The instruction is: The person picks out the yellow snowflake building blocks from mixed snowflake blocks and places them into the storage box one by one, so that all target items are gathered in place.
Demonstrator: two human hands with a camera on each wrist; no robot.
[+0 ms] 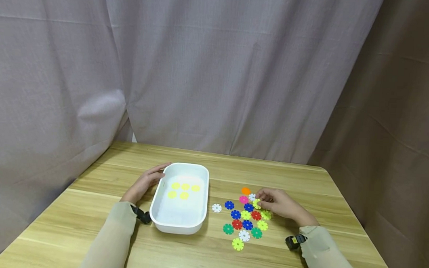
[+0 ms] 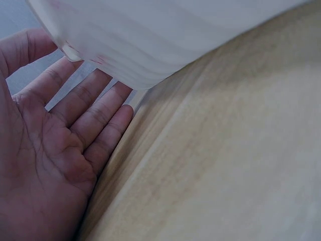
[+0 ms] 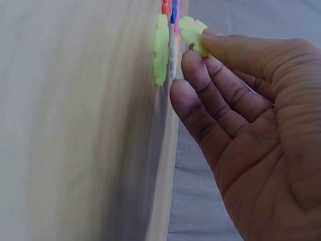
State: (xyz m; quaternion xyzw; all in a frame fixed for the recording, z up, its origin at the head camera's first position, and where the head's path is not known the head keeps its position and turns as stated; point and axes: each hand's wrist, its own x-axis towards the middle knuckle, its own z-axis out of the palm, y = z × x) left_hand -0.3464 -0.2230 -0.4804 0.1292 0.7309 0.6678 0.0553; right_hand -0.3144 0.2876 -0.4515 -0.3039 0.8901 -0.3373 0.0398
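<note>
A white tray (image 1: 178, 229) stands on the wooden table with several yellow discs (image 1: 185, 186) lying in it. My left hand (image 1: 148, 183) rests at its far left side, thumb at the rim; in the left wrist view the fingers (image 2: 95, 118) stretch out fairly straight beside the outer wall, their tips partly hidden by the tray. Between thumb and fingertips, my right hand (image 1: 278, 203) pinches a yellow-green snowflake disc (image 3: 193, 36), held over the far right part of the loose discs. Another yellow-green disc (image 3: 160, 50) lies close by on the table.
Right of the tray lie several notched plastic discs: blue (image 1: 247, 225), red (image 1: 237, 224), green (image 1: 228, 229), white (image 1: 244, 235), pink (image 1: 244, 199) and orange (image 1: 246, 190). One white disc (image 1: 216, 207) sits nearest the tray. Grey curtains (image 1: 221, 69) hang behind the table.
</note>
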